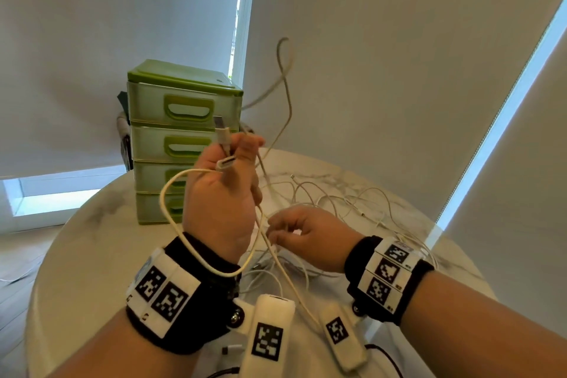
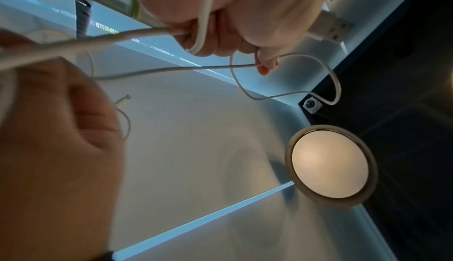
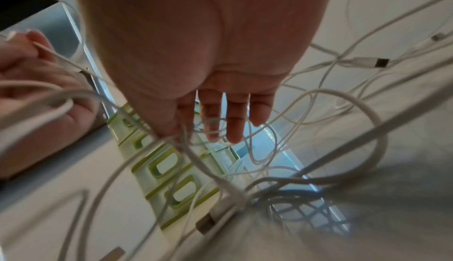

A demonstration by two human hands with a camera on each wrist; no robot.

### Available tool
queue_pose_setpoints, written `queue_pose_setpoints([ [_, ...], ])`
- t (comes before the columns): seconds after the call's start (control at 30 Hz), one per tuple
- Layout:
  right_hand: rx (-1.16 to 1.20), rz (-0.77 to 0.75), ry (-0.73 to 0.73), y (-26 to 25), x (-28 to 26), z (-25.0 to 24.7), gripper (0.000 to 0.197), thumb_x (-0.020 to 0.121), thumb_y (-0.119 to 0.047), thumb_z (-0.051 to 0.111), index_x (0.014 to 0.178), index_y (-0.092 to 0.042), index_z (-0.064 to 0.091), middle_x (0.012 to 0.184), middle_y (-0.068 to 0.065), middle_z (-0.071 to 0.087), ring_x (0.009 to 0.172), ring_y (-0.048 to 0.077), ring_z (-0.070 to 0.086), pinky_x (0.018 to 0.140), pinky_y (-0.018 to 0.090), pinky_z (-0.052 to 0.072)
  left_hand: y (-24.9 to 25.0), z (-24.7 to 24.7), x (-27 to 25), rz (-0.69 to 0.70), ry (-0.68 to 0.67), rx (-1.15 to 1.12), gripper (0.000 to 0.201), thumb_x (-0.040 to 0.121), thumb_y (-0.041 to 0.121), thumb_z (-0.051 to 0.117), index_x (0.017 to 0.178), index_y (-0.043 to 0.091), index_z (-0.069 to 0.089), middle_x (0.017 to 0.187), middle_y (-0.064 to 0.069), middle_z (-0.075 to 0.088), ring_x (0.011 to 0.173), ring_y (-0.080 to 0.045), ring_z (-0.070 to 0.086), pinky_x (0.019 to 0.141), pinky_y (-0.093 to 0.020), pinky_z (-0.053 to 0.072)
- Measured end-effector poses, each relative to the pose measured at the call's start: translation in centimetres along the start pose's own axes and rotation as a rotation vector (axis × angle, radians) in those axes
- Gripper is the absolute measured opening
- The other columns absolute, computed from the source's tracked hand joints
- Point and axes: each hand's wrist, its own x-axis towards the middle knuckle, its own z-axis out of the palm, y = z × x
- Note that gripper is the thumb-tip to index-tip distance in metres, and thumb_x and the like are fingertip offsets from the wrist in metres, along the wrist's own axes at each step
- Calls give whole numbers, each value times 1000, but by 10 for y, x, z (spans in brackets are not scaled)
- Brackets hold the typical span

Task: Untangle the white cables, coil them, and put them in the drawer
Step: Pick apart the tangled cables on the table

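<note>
I cannot follow any single strand through the tangle of white cables [image 1: 331,196] on the round marble table [image 1: 92,255]; the loops cross too often, and the right wrist view blurs them close to the lens. My left hand [image 1: 221,193] is raised above the table, fingers curled tight around a cable, with a USB plug [image 1: 218,122] sticking up past the knuckles and a second white connector [image 1: 226,163] lying across the fist. One loop hangs out toward my left wrist. My right hand [image 1: 306,236] sits lower, just beside the left. Its fingers look loosely extended among strands, but I cannot tell whether thumb and forefinger pinch one. The green drawer unit [image 1: 184,138] stands behind, all drawers closed.
</note>
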Motion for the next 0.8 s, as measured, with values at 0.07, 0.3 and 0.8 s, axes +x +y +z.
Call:
queue_pose_setpoints([
  [0.07, -89, 18, -72, 1, 1, 5, 24, 89, -51, 61, 108, -37, 67, 106, -15, 61, 93, 2, 58, 84, 26, 49, 2, -3, 2, 6, -9, -25, 15, 89, 41, 62, 81, 30, 68, 47, 4, 40, 44, -17, 34, 46, -30, 32],
  [0.3, 234, 57, 198, 7, 6, -20, 38, 104, -46, 34, 109, -39, 72, 101, -18, 65, 84, 5, 58, 84, 31, 49, -22, -7, 9, 123, -49, 387, 18, 97, 33, 58, 85, 19, 61, 58, 5, 50, 50, -5, 46, 50, -23, 41],
  [0.8, 721, 182, 671, 40, -73, -155, 23, 102, -24, 51, 91, -15, 69, 52, -6, 35, 50, 15, 32, 50, 29, 26, -38, -9, 4, -164, -273, 527, 10, 90, 21, 67, 100, 18, 63, 71, 11, 57, 64, 4, 57, 59, -6, 41],
])
